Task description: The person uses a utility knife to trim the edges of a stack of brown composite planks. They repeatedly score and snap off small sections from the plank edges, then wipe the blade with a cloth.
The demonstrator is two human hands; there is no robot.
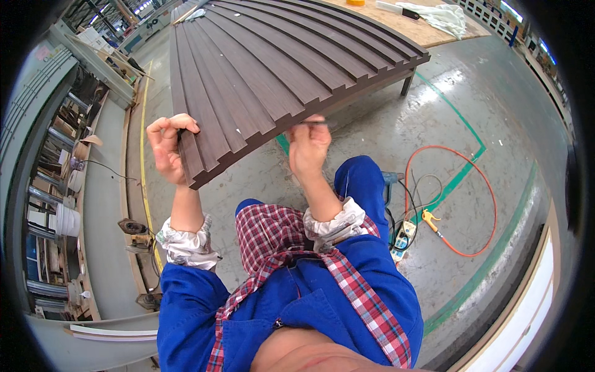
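A dark brown ribbed panel (248,80) stretches away from me, its stepped, notched end facing me. At the near left corner, my left hand (166,146) is closed on the panel's long edge, with its fingertips curled over the top. Close under the notched end, my right hand (310,149) is raised with bent fingers. It pinches a thin dark strip, slightly smeared by motion; its kind is unclear. Both rolled sleeve cuffs show below the wrists.
A knife (396,8) and white gloves (443,18) lie on a wooden board at the far right. On the floor at right are an orange air hose (494,204), a yellow air gun (429,217) and a power strip (404,235). Machinery (56,211) stands at left.
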